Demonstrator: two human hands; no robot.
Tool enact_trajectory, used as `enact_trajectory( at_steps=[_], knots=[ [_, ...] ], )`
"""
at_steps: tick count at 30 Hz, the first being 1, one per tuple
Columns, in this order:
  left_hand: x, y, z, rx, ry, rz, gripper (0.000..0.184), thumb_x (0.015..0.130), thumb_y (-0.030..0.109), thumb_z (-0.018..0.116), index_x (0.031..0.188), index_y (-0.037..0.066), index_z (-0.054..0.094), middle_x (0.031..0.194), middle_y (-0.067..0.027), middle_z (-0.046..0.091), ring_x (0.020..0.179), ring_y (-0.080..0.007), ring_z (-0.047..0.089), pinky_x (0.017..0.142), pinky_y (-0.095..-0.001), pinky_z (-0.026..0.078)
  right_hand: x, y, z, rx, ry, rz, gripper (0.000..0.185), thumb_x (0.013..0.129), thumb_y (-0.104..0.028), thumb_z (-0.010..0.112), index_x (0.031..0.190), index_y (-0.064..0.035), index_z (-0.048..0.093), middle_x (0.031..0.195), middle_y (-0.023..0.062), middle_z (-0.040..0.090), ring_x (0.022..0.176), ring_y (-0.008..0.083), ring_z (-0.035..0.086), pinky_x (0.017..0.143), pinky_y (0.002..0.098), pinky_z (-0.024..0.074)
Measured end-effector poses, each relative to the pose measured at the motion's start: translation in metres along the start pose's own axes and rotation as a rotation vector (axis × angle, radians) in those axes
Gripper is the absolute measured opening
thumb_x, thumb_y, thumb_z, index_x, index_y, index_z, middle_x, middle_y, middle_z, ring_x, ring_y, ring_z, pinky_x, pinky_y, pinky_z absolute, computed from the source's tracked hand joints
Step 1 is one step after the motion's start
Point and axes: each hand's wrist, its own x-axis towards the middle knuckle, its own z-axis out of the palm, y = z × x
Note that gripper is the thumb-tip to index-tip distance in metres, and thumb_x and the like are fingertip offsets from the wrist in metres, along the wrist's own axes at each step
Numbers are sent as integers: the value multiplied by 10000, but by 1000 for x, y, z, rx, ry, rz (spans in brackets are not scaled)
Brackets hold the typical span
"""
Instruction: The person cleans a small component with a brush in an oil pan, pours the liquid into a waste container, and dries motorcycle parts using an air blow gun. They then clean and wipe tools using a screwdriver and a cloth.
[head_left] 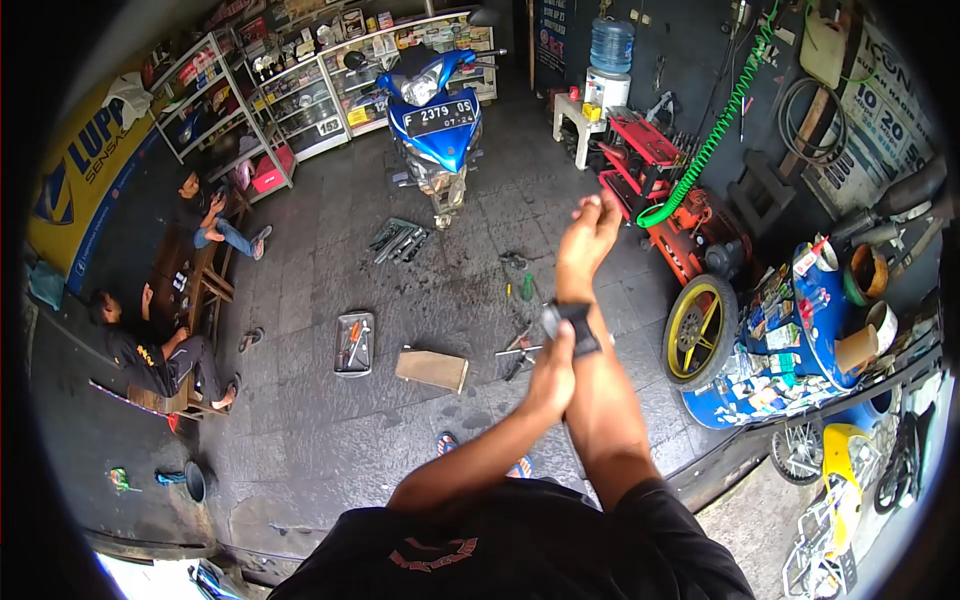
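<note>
My right arm stretches forward, with a black wristwatch (577, 329) around its wrist. Beyond the watch, my right hand (588, 238) is raised with its fingers loosely bent and nothing visible in it. My left hand (552, 372) is closed on the watch and the wrist from the side. Its thumb lies against the watch, while its other fingers are mostly hidden behind my right forearm.
A blue motorbike (440, 120) stands ahead. On the floor lie a metal tray (342, 362) with screwdrivers, a wooden block (432, 368) and several tools (400, 241). A yellow-rimmed wheel (690, 333) and a cluttered blue table (712, 408) stand right. Two people sit on benches (200, 275) left.
</note>
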Motion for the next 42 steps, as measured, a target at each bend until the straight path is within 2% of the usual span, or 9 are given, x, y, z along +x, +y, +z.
enact_trajectory(
  at_steps=[8,14,17,22,26,32,34,39,42],
  knots=[
    [9,-2,3,271,-25,368,919,995,473,439,1458,-172,-24,1548,-353,90,1467,-408,125,1185,-411,140,-28,31,-34,-558,98,-242,539,818,-122,675,1301,16,482,1100,195,608,974,344,609,846,442,484],
    [82,-26,-32,374,203,33,474,967,284,562,1293,-57,517,1139,-229,648,1038,-292,638,894,-399,486,-110,63,-107,-978,-288,46,845,830,-255,677,1513,-40,229,1387,234,444,1274,409,447,1087,486,339],
    [98,-75,-64,-73,122,-261,455,954,399,564,962,-33,706,972,-212,713,938,-321,677,832,-394,506,-133,37,-124,-834,-736,68,816,866,-186,619,1532,-33,172,1457,256,368,1322,455,395,1102,489,323],
    [38,-125,-48,503,169,55,498,989,391,488,1222,-39,581,1276,-245,590,1225,-314,540,995,-404,421,-155,54,-173,-1695,-1433,69,891,839,-426,613,1547,-89,190,1609,235,26,1460,485,57,1152,635,63],
    [30,-131,-80,-459,57,-863,381,1003,269,422,1275,54,579,1274,-141,619,1142,-295,608,958,-441,485,-173,21,-179,-1864,-1644,-151,822,821,-394,632,1538,-231,264,1602,237,71,1463,481,56,1153,638,60],
    [7,-110,-91,-1060,-166,-659,506,1017,531,346,1151,90,555,1174,-103,590,1115,-287,562,1006,-461,447,-185,10,-180,-1029,-1229,-104,467,842,-220,615,1304,-156,587,1505,201,341,1432,404,239,1120,600,217],
    [2,-110,-83,-878,-284,-709,587,1026,507,293,1399,78,439,1433,-124,464,1321,-287,457,1113,-462,346,-181,57,-198,-736,-763,-175,262,948,-269,534,1084,-68,633,1052,130,645,987,335,589,845,480,441],
    [-19,-75,-97,-770,-543,-429,671,1009,459,336,1464,-34,340,1524,-175,367,1421,-277,346,1178,-415,241,-137,55,-207,229,-182,1466,555,1005,-503,393,1129,11,565,1021,186,658,838,330,647,812,465,543],
    [11,-108,-71,-916,-175,-50,569,1031,357,389,1444,-35,371,1477,-184,431,1387,-291,399,1173,-397,263,-182,-4,-144,718,-338,1438,651,995,-596,295,1179,-24,547,1013,202,655,889,336,654,826,487,536]
  ],
)
